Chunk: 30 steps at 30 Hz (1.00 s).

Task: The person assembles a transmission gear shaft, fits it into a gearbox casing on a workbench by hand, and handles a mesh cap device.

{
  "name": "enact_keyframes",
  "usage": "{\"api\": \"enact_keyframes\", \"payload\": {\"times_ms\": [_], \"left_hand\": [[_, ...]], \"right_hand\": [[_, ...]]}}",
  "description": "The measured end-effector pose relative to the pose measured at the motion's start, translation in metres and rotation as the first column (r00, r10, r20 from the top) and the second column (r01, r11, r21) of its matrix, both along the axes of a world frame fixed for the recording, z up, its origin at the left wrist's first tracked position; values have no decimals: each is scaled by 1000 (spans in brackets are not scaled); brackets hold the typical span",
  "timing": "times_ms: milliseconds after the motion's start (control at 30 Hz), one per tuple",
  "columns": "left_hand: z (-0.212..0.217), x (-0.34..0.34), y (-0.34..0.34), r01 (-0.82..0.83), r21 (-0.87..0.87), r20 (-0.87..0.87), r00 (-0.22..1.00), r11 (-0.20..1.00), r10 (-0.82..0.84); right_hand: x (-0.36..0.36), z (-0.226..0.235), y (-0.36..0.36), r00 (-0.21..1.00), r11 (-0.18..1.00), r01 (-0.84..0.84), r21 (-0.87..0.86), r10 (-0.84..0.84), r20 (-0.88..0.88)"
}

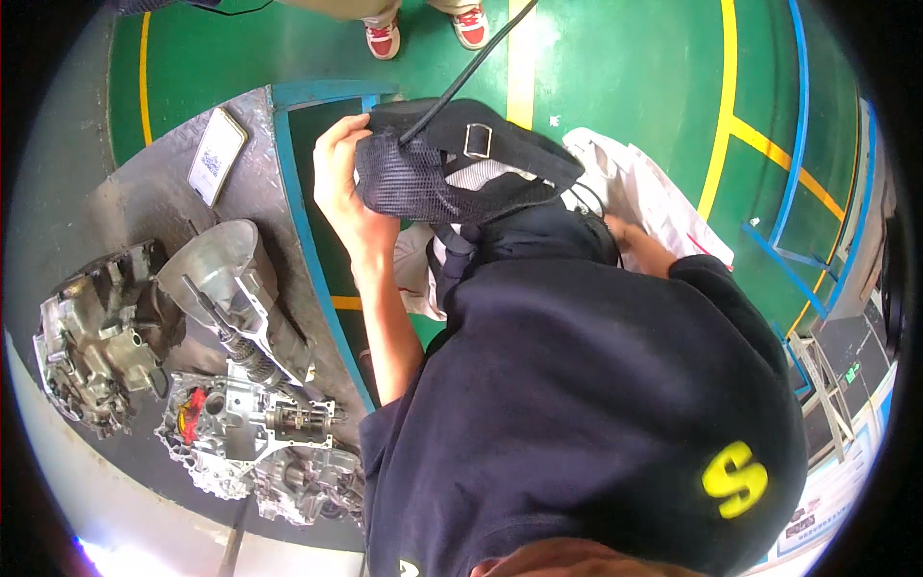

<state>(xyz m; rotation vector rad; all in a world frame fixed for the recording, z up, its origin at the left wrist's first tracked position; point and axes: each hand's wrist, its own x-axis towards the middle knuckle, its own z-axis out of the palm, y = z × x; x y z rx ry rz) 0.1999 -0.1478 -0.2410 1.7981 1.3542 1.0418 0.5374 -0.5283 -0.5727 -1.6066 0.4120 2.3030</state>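
At the centre, in front of my black shirt, is a black mesh bag-like item (pixel 409 178) with a wide strap and a metal buckle (pixel 477 140). A black cable (pixel 464 80) runs up from its mesh part. My left hand (pixel 348 183) is closed on the item's left edge, fingers at its upper corner. On the other side, my right hand (pixel 630 240) is low beside black fabric and a white garment (pixel 635 178) with red trim. Its fingers are mostly hidden, so I cannot tell what it holds.
To the left, a metal-topped table (pixel 274 168) with a blue edge carries a phone (pixel 217 156), a bell-shaped metal housing (pixel 226 260), a dark gearbox casing (pixel 106 327) and an opened silver casing (pixel 240 418). Another person's red-and-white shoes (pixel 383 40) stand ahead on the green floor (pixel 615 77).
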Motion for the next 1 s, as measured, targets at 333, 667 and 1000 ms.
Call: {"api": "enact_keyframes", "payload": {"times_ms": [333, 667, 1000], "left_hand": [[5, -38, -15, 2, 33, -109, 994, 999, 2], [-1, -64, -32, 27, 80, -170, 985, 996, -13], [4, -93, -62, -103, 58, -216, 970, 993, 113]], "right_hand": [[-31, 68, 40, 920, 885, -391, 252, 366, 139], [-18, 110, 83, 948, 960, -78, 269, -13, 319], [12, 177, 132, 916, 812, 349, 469, -402, 15]]}}
